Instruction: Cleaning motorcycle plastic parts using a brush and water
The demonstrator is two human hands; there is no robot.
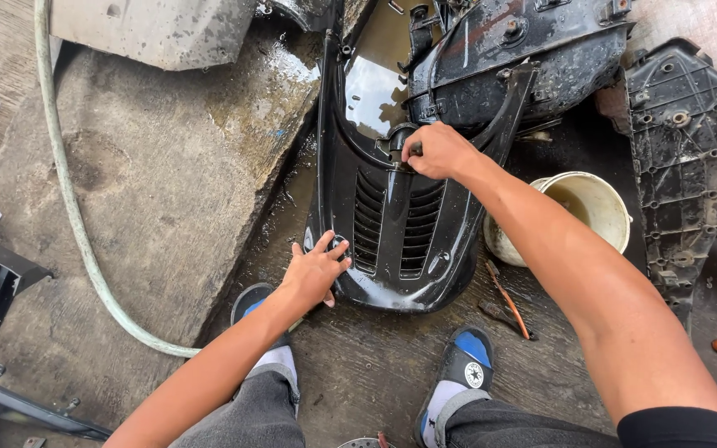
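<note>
While the black plastic panel [396,224] lay wet on the concrete floor [151,174], just in front of the person's sandalled feet, the left hand [315,270] rested on its lower left edge with fingers spread open and gripping nothing. The right hand [435,149] was closed in a loose fist at the middle of the panel above the slatted vents; whatever it pinched was hidden under the fingers and could not be made out. A cream bucket [595,207] stood just right of the panel, partly covered by the right forearm. A pale green hose [72,207] curved across the floor, its ends cut off.
</note>
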